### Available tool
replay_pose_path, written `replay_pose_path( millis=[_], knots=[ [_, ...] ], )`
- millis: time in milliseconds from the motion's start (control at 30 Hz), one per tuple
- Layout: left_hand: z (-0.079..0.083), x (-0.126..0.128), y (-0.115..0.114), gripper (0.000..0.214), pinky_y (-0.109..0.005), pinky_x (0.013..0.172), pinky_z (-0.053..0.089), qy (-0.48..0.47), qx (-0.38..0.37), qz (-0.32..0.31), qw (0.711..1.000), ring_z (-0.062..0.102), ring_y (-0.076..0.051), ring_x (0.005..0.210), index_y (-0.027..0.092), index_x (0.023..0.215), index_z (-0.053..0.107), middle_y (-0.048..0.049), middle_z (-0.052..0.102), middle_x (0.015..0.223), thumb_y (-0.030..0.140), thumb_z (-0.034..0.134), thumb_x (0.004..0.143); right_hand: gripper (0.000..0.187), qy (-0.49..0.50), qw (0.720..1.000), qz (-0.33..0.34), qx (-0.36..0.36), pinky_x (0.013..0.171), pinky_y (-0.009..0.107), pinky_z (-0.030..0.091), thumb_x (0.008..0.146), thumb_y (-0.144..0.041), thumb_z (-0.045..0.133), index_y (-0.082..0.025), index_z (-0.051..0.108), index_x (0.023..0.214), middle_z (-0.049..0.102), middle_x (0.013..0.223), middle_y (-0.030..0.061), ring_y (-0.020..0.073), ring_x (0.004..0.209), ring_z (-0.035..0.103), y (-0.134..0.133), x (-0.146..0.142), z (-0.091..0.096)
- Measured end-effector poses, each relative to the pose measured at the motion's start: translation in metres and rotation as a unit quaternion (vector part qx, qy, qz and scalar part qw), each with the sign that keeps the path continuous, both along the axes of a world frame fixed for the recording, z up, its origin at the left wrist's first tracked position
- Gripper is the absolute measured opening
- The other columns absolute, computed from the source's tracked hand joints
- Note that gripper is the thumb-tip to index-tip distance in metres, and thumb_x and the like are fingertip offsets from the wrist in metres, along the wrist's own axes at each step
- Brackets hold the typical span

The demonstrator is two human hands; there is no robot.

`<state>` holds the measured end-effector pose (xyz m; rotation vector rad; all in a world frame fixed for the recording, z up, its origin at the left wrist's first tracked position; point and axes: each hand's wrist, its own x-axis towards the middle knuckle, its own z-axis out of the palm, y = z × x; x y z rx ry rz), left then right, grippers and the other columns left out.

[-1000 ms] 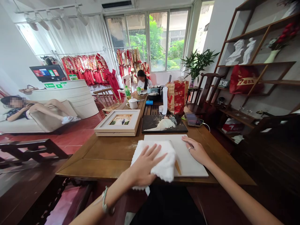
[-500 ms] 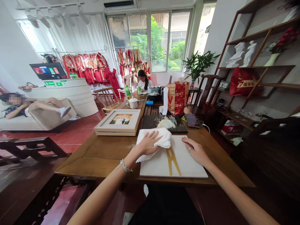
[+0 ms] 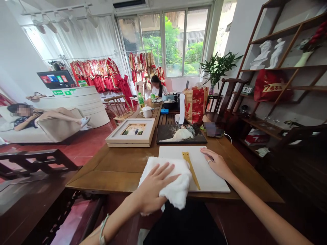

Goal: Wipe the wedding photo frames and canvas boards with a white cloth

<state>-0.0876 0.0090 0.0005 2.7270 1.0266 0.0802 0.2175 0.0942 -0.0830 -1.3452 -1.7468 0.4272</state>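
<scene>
My left hand (image 3: 153, 187) lies with its fingers spread flat on top of a white towel (image 3: 176, 190). The towel covers the left part of a flat white board (image 3: 173, 151) and hangs over the table's front edge. On the board is a long, narrow yellow shape (image 3: 193, 172), partly hidden by the towel; I cannot tell whether it is a loose piece or part of the surface. My right hand (image 3: 217, 163), a ring on one finger, rests stretched out on the board's right side.
Beyond the board are a framed photo (image 3: 130, 132) on the wooden table (image 3: 109, 166), a dark decorated panel (image 3: 163, 131), a white lidded cup (image 3: 146, 111), a red-and-tan paper bag (image 3: 198, 105) and a phone (image 3: 214, 129). One person sits at the far end; another lies on a sofa (image 3: 51, 127).
My left hand has drawn the towel toward me and slightly left, uncovering the board's far left corner and covering more of the yellow shape. My right hand stays on the board.
</scene>
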Motion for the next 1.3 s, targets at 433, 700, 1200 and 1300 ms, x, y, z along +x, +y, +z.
replay_pose_path(
  millis=[433,700,1200,1300],
  knots=[
    [-0.011,0.072,0.111,0.050,-0.046,0.103,0.023,-0.030,-0.014,0.132,0.991,0.024,-0.025,0.132,0.017,0.135,0.036,-0.0089,0.030,0.144,0.037,0.021,0.092,0.033,-0.004,1.000,-0.003,-0.009,0.104,0.044,0.035,0.078,-0.019,0.046,-0.021,0.066,0.104,0.061,0.121,0.0069,0.0236,0.119,0.050,-0.001,-0.001,0.004],
    [-0.020,0.097,0.045,0.059,-0.054,0.106,0.008,-0.050,0.041,0.051,0.997,0.010,-0.031,0.135,0.030,0.136,0.035,-0.0047,0.020,0.148,0.034,0.048,0.079,0.037,0.017,0.999,0.037,0.002,0.100,0.042,0.039,0.071,-0.018,0.048,-0.020,0.067,0.103,0.061,0.121,0.0079,0.0251,0.117,0.051,-0.001,0.001,0.007],
    [-0.004,0.099,0.062,0.050,-0.050,0.096,0.030,-0.008,0.083,0.027,0.996,0.033,-0.031,0.124,0.026,0.132,0.039,-0.0069,0.040,0.137,0.038,0.042,0.084,0.038,0.007,1.000,0.019,-0.002,0.091,0.038,0.044,0.068,-0.014,0.046,-0.019,0.067,0.099,0.067,0.110,0.0079,0.0252,0.106,0.059,-0.005,-0.001,0.011],
    [-0.005,0.119,0.090,0.044,-0.050,0.089,0.034,-0.009,0.092,0.064,0.994,0.042,-0.031,0.115,0.023,0.127,0.042,-0.0081,0.050,0.127,0.040,0.035,0.088,0.038,-0.014,1.000,-0.001,-0.008,0.080,0.035,0.048,0.066,-0.012,0.044,-0.018,0.066,0.097,0.071,0.098,0.0069,0.0252,0.091,0.064,-0.007,0.000,0.014]
  ],
)
